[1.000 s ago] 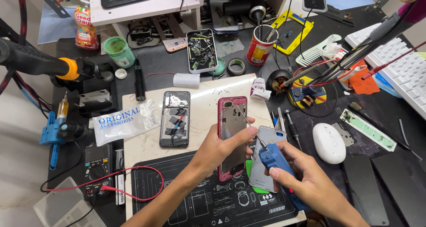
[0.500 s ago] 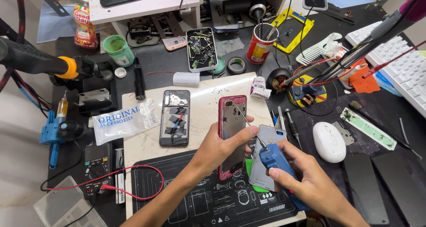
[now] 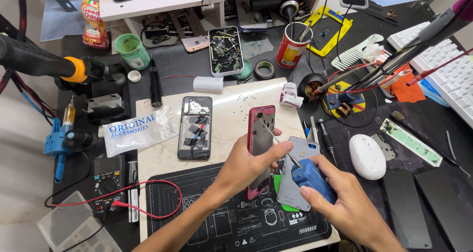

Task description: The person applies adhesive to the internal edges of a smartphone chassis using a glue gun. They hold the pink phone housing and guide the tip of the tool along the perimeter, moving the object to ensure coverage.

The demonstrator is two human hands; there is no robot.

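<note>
So the person's left hand [image 3: 246,165] has its fingers clamped around a red-framed phone body with the back off [image 3: 260,138], holding it tilted up off the pale marble-look slab [image 3: 231,109] on the bench. The right hand [image 3: 340,202] is wrapped tight around a chunky blue plastic-handled tool [image 3: 308,175], and its thin metal tip is poking at the upper inside of the red frame.

Progress-wise it looks like mid-teardown: the phone is already open, and a grey-blue back cover [image 3: 295,173] lies flat just beside it, partly under the right hand. Can't tell whether the tip is on a screw or just prying, too small to see. Whatever is left inside the frame isn't out yet.

A second phone, black and glossy with its back off and bits of tape showing [image 3: 195,127], lies flat to the left on the slab. Below the hands there's a black rubbery work mat with white line drawings [image 3: 207,217]. A smooth white mouse [image 3: 367,156] sits to the right.
</note>
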